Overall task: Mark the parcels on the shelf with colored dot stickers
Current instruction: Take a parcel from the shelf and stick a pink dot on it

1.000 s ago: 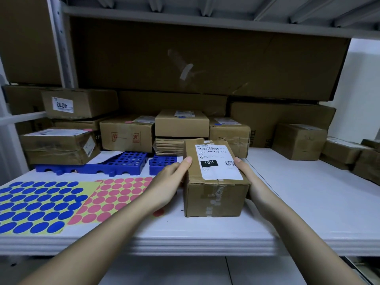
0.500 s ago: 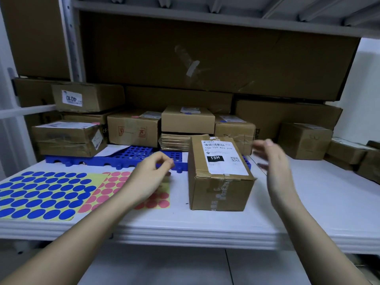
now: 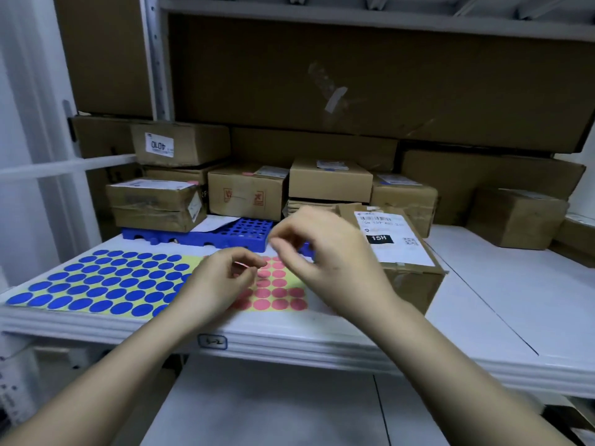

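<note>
Parcel labelled 15H sits on the shelf just right of the pink sticker sheet, no dot visible. Left hand pinches a pink sticker; right hand hovers curled, empty. Marking outstanding.

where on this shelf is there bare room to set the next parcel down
Bare white shelf lies right of the 15H parcel, bordered behind by a small box. The left is crowded: blue dot sheet, pink dot sheet, blue rack, stacked boxes.

Single head-worn view, angled forward and down, close over shelf edge
</note>
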`<state>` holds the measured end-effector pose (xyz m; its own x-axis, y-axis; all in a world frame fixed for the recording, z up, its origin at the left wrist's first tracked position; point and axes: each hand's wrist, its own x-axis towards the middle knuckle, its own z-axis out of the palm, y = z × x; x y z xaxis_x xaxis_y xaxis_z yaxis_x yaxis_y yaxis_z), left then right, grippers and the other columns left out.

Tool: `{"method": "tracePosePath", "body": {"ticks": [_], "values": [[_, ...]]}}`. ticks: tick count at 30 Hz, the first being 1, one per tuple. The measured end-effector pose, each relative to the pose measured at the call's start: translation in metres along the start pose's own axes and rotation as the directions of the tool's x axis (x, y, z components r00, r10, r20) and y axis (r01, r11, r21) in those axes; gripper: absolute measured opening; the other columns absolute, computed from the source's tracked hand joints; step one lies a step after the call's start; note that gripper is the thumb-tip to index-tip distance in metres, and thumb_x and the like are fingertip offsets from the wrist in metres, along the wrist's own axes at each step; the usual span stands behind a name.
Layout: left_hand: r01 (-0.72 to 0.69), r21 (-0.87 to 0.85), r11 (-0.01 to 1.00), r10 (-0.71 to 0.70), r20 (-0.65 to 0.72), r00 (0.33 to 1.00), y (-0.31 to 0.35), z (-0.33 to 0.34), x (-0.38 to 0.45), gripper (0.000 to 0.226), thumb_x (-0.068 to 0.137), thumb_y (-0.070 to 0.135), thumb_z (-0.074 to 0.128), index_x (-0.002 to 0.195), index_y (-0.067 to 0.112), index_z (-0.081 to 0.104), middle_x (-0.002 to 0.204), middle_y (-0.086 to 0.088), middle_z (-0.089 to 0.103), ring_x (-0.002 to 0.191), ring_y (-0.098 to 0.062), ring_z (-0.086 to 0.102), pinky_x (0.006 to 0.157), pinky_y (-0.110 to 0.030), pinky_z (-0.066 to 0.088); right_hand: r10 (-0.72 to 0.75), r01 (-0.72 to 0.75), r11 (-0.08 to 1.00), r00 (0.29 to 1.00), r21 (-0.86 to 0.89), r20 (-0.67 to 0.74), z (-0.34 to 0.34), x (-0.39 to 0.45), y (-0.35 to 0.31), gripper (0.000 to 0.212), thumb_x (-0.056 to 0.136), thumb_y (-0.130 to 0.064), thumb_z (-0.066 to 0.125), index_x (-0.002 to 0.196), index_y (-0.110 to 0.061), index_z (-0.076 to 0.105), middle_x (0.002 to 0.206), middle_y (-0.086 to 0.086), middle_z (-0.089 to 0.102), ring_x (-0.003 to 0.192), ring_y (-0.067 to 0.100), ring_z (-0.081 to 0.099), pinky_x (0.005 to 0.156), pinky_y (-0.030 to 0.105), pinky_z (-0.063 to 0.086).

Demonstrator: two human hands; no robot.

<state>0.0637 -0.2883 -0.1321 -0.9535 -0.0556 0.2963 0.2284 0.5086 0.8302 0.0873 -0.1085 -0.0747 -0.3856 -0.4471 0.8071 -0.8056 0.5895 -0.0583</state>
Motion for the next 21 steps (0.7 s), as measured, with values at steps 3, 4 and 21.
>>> {"method": "tracePosePath", "body": {"ticks": [3,4,21], "values": [[-0.059,0.133,0.989,0.06,-0.002,0.998,-0.01,-0.008,-0.004,0.024,0.091,0.013,0.061,0.082,0.035,0.066,0.087,0.01,0.072,0.08,-0.01,0.07,0.075,-0.04,0.058,0.069,-0.063,0.997,0.982,-0.042,0.178,0.026,0.004,-0.003,0.012,0.092,-0.022,0.056,0.094,-0.02,0.068,0.091,-0.004,0.063,0.086,0.019,0.061,0.069,0.038,0.049],[-0.07,0.166,0.984,0.071,0.001,0.998,-0.014,-0.011,-0.005,0.025,0.09,0.014,0.061,0.082,0.037,0.066,0.089,0.013,0.071,0.083,-0.008,0.069,0.078,-0.041,0.057,0.095,-0.087,0.995,0.973,-0.049,0.208,0.033,0.005,-0.002,0.014,0.093,-0.02,0.056,0.098,-0.019,0.068,0.096,-0.003,0.065,0.091,0.021,0.062,0.072,0.039,0.049],[-0.303,0.509,0.806,0.212,0.229,0.95,-0.009,0.027,-0.005,0.036,0.09,0.038,0.054,0.123,0.026,0.059,0.127,0.009,0.054,0.118,-0.014,0.05,0.097,-0.034,0.041,0.437,-0.164,0.864,0.714,-0.476,0.547,0.063,-0.01,0.033,0.03,0.094,-0.007,0.047,0.119,-0.015,0.061,0.114,0.01,0.055,0.108,0.033,0.059,0.081,0.035,0.047]]}}
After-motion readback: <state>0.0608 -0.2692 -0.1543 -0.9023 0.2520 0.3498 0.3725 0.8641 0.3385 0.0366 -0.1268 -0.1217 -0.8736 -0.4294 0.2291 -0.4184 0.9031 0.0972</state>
